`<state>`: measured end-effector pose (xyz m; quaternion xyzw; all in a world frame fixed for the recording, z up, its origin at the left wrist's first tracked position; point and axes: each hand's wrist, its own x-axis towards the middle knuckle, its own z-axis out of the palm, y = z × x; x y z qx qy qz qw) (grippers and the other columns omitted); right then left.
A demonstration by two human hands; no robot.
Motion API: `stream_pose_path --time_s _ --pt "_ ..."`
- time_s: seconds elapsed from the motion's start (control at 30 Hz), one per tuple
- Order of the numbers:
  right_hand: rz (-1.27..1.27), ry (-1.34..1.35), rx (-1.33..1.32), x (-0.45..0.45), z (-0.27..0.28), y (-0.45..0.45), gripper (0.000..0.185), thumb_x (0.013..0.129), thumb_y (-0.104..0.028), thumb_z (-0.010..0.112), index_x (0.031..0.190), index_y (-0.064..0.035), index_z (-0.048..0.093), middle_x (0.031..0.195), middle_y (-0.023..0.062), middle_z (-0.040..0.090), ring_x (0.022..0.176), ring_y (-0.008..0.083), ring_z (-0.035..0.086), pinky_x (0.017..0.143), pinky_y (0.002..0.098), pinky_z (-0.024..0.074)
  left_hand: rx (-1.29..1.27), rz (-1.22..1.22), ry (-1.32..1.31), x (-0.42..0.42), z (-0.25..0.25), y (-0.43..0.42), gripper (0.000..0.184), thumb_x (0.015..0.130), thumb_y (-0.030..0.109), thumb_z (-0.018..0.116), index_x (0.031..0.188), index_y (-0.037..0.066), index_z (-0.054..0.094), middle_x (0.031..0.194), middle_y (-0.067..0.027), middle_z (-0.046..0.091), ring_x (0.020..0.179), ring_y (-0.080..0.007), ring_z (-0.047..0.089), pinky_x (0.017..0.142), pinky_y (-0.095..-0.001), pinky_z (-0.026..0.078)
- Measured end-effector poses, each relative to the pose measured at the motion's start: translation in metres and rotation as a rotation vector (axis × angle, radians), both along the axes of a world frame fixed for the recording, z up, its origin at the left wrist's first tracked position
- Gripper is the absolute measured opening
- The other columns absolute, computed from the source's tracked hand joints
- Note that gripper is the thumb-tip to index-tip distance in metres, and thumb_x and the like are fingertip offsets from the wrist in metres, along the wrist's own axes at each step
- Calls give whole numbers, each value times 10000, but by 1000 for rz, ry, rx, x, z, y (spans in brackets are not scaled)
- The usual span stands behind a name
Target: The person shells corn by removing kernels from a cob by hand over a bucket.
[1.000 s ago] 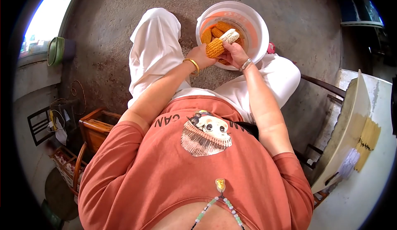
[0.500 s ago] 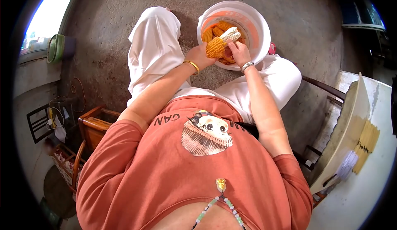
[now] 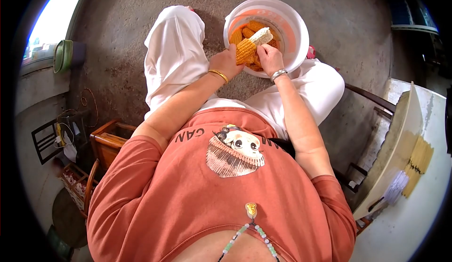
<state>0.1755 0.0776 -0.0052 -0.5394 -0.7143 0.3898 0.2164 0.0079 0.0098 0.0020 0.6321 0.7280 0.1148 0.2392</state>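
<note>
Over the bucket (image 3: pixel 296 33), my left hand (image 3: pixel 223 63) grips a corn cob (image 3: pixel 246 51), far end bare; my right hand (image 3: pixel 271 60) curls closed against it.

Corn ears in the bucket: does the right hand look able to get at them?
Probably yes: the right hand is over the open bucket, though the half-stripped cob in the left hand partly covers the ears.

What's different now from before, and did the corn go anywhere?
Just a bit: the right hand's fingers look more curled, close against the corn ear. Nothing was visibly picked up or dropped. The left hand still holds that ear, its bare white end over the bucket.
</note>
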Motion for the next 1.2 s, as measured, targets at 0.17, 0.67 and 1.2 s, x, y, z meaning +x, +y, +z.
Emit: stream_pose_path --time_s 0.17,0.67,1.2 --pt "-25 -90 -75 -4 10 1 357 885 -341 514 754 -38 649 676 153 635 662 309 633 639 378 494 59 -21 43 0 -3 -2 529 730 404 700 1026 51 439 817 -174 644 726 -356 640 622 -451 507" --pt "-313 543 -619 1 -10 3 204 844 -192 650 746 -13 639 648 34 627 476 66 479 441 214 379 59 -61 72 2 2 -2 536 748 454 691 979 57 414 824 -164 646 729 -331 661 616 -435 519" --pt "-161 350 -203 12 -21 16 212 848 -233 654 819 -23 667 675 7 617 601 67 531 557 226 435 -37 83 -250 -5 -12 4 696 715 567 681 1062 10 449 904 -226 642 858 -377 626 720 -451 493"
